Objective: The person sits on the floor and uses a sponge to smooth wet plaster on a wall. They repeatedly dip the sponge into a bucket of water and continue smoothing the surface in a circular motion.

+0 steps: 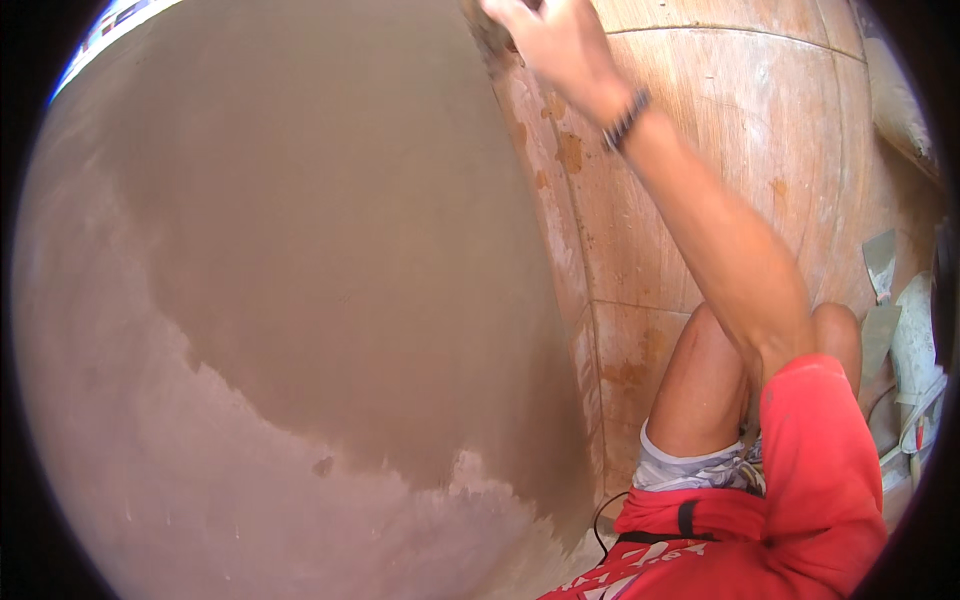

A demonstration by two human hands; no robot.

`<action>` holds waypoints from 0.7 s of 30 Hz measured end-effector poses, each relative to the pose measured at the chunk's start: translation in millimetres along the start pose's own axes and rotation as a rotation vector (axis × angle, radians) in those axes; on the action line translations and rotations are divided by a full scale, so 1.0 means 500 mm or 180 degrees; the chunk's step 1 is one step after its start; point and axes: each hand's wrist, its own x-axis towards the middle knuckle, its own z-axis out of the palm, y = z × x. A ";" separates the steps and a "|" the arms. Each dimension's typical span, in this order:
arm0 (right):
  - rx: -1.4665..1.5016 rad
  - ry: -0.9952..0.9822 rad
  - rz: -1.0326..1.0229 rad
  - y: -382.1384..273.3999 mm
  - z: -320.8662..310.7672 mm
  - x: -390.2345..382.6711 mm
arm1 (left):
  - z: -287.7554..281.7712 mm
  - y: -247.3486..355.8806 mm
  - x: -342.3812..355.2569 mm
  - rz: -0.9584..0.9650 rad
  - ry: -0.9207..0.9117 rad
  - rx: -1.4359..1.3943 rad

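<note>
My right hand (565,50) reaches to the top edge, with a dark bracelet (627,120) round its wrist. Its fingers are curled, partly cut off by the frame. A blurred grey-brown, smeared thing (487,38) shows right beside them, against the wall's lower edge; I cannot make out its kind. Left of the hand spreads a broad wall surface with a darker, damp-looking plaster coat (350,230). Paler plaster (230,470) borders that coat along a ragged edge at the lower left. My left hand is out of view.
Wood-look floor tiles (720,130) with brown stains and whitish dust meet the wall. My bent legs (690,400) are over them. At the right lie flat scraper blades (880,262), a whitish bag-like thing (915,340) and cables (930,400). A pale sack-like shape (897,100) is at the upper right.
</note>
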 end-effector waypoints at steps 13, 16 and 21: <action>0.0252 -0.1590 0.0898 0.003 -0.156 -0.415 | -0.010 -0.082 -0.046 -0.0122 -0.0089 0.0075; 0.0271 -0.0730 0.0516 0.009 -0.102 -0.241 | -0.014 -0.077 -0.049 -0.0178 -0.0057 0.0083; 0.0120 -0.0647 0.0445 -0.016 0.020 0.038 | -0.002 -0.057 -0.042 -0.0259 -0.0003 -0.0041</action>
